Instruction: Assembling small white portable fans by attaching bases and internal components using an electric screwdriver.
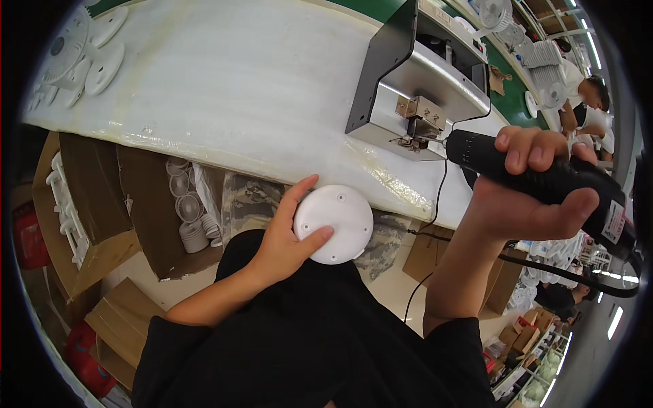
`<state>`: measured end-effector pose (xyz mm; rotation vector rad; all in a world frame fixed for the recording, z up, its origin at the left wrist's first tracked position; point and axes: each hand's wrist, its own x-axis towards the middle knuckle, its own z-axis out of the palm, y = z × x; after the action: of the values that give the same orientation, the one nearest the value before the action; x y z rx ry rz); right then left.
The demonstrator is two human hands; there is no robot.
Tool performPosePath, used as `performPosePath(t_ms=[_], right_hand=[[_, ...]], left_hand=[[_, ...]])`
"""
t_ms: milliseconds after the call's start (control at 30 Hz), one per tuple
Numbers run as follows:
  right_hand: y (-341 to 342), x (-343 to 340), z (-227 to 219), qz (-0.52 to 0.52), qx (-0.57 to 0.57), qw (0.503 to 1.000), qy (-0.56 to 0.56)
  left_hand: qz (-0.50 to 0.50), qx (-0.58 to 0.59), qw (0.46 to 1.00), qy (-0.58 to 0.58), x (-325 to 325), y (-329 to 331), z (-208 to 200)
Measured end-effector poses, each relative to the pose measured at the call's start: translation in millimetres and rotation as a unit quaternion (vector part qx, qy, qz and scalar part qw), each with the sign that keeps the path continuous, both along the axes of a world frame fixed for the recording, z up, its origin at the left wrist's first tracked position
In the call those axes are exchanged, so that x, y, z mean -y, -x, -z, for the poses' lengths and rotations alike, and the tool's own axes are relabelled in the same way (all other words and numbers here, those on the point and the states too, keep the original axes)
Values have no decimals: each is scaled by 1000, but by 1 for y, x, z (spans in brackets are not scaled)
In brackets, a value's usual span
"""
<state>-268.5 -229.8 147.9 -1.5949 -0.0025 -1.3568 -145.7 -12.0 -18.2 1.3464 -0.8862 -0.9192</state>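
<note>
My left hand [277, 246] grips a round white plastic base [345, 230] by its left side, thumb on the upper face. Several small screw holes sit near the base's rim, and it is held just off the table's front edge, above my lap. In my right hand [507, 200] is a black electric screwdriver [476, 151], lying almost level with its cord trailing from the back. Its bit reaches to the metal outlet of a screw feeder [401, 112], a grey and black box on the table. Whether a screw sits on the bit is too small to tell.
The table [252, 81] has a white covering. White fans [64, 51] and round bases stand at the far left. Below the table's edge, cardboard boxes [146, 197] hold white fan parts. A black cord [441, 194] hangs near my right arm. Co-workers [592, 98] sit at the far right.
</note>
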Motion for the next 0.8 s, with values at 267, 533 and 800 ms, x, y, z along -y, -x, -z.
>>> performPosePath(t_ms=[267, 533, 800], right_hand=[[1, -17, -6, -108, -51, 988, -102], [-6, -39, 11, -133, -64, 984, -95], [-17, -38, 14, -144, -63, 982, -109]], left_hand=[[-15, -14, 999, -45, 12, -9, -10], [-7, -47, 997, -65, 20, -6, -23], [-22, -5, 998, -53, 21, -2, -20]])
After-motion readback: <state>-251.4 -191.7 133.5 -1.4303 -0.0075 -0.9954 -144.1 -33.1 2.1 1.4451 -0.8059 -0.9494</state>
